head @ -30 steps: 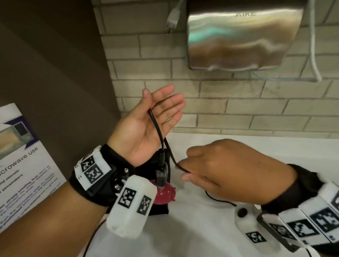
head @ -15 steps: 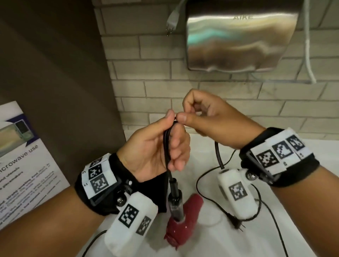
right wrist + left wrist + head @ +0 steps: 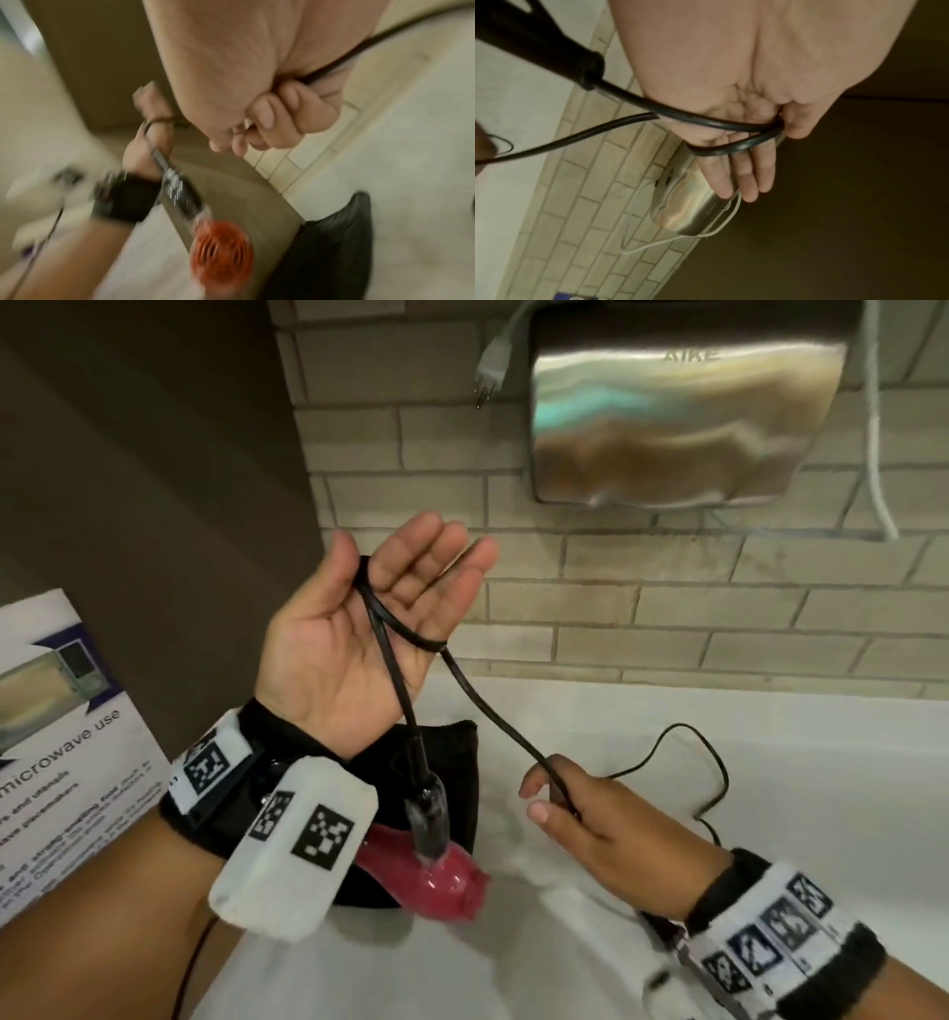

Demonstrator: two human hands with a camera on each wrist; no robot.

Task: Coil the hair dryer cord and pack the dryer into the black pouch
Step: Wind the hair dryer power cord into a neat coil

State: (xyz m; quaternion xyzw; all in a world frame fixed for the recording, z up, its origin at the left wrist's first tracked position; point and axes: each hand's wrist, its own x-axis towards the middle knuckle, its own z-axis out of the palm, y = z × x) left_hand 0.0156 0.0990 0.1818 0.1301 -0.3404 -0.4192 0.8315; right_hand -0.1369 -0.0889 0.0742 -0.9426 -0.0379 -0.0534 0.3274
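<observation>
left hand (image 3: 354, 629) raised palm up above the pouch (image 3: 459, 778), fingers straight and apart, cord (image 3: 395, 660) looped once around the fingers and crossing over the palm. red dryer (image 3: 436, 880) hangs from the cord, just in front of the pouch, low over the white counter (image 3: 770, 788). right hand (image 3: 590, 819) right of the pouch, fingers curled tight around the cord; slack trails behind it on the counter. steel wall dryer (image 3: 683, 413) on the brick above, microwave sign (image 3: 61, 742) left of the pouch.
</observation>
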